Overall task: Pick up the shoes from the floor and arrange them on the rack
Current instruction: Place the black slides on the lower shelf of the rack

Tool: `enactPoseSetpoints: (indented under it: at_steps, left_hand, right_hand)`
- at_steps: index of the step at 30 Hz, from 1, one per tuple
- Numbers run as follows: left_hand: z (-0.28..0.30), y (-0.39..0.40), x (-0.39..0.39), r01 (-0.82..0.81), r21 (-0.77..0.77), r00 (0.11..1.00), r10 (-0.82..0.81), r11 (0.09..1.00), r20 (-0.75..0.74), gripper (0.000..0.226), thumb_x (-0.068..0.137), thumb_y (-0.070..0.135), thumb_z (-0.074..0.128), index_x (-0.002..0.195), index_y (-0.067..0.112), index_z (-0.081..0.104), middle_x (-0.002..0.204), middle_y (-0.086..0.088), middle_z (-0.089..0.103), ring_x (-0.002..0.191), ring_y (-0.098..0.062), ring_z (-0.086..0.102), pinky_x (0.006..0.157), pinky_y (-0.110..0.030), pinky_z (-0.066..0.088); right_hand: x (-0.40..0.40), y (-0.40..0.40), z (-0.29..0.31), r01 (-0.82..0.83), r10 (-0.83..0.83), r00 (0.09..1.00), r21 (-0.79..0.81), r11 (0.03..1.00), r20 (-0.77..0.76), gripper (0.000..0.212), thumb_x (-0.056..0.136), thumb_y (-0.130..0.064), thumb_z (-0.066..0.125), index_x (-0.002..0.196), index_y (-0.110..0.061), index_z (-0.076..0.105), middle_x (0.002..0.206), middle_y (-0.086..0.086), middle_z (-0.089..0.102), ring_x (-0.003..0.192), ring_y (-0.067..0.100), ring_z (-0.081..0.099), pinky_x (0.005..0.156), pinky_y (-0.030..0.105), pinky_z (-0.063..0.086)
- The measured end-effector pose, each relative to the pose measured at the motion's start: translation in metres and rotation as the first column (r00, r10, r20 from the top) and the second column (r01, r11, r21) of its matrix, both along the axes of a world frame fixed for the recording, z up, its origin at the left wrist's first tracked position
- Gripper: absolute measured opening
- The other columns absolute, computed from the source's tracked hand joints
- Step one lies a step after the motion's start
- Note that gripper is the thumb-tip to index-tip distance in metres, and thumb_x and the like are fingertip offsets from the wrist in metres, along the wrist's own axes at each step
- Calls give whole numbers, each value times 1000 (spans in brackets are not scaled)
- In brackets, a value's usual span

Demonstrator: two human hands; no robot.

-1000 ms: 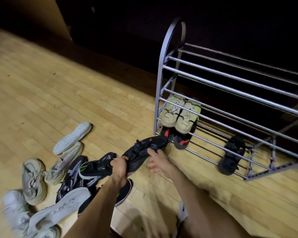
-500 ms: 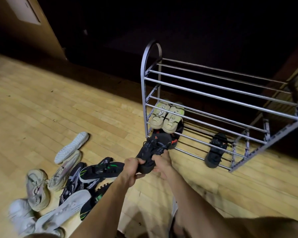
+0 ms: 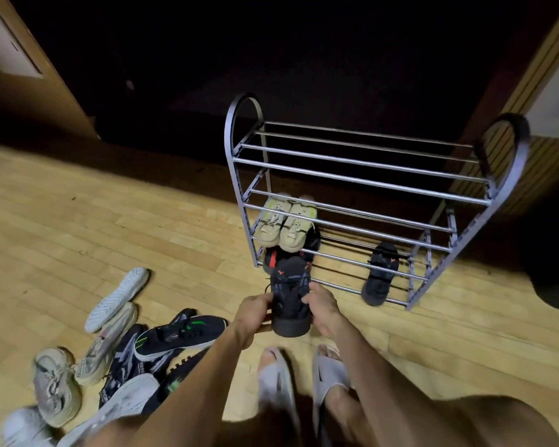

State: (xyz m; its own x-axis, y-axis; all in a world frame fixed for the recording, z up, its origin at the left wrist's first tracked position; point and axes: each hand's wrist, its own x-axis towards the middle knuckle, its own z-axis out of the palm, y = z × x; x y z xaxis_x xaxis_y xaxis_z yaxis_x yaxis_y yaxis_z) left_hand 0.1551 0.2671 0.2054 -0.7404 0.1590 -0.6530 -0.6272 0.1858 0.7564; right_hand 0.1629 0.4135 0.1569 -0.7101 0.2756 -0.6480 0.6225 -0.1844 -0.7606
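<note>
Black and laced, the sneaker (image 3: 290,298) sits gripped between my left hand (image 3: 251,314) and right hand (image 3: 324,308), fingers curled round its sides, toe pointing away. Left of my hands lies a heap of shoes (image 3: 110,346). Beyond them stands the metal rack (image 3: 362,182), beige pair (image 3: 284,225) inside.

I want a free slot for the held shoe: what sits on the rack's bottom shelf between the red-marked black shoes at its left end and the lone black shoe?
Head view: only bare rails lie there.

Top shelf (image 3: 352,171) bare; shoe pile (image 3: 117,356) left.
</note>
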Motion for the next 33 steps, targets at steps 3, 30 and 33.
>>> enactPoseSetpoints:
  at_steps: [3,30,33]
  left_hand:
    - [-11,20,-1,-7,-10,1000,7,1000,2,25,99,19,44,95,10,67,99,-9,68,86,-23,62,72,-30,51]
    - [-139,132,-80,272,-90,958,-279,958,-72,36,89,-12,42,102,9,68,99,-9,69,90,-22,62,71,-26,54]
    - [-153,148,-96,315,-147,941,-329,938,-80,42,87,-11,42,115,9,67,111,-4,70,101,-20,64,83,-27,54]
  right_hand:
    - [8,14,-16,76,-76,997,4,997,19,34,77,-6,47,102,-19,66,112,13,68,100,30,63,90,49,56]
    - [-49,120,-119,-59,-5,986,370,927,169,25,94,-13,43,105,-13,65,111,14,65,97,34,59,75,35,43]
    - [-64,127,-136,-34,-39,988,453,891,152,30,95,-12,39,114,-15,62,113,13,65,100,35,59,76,34,43]
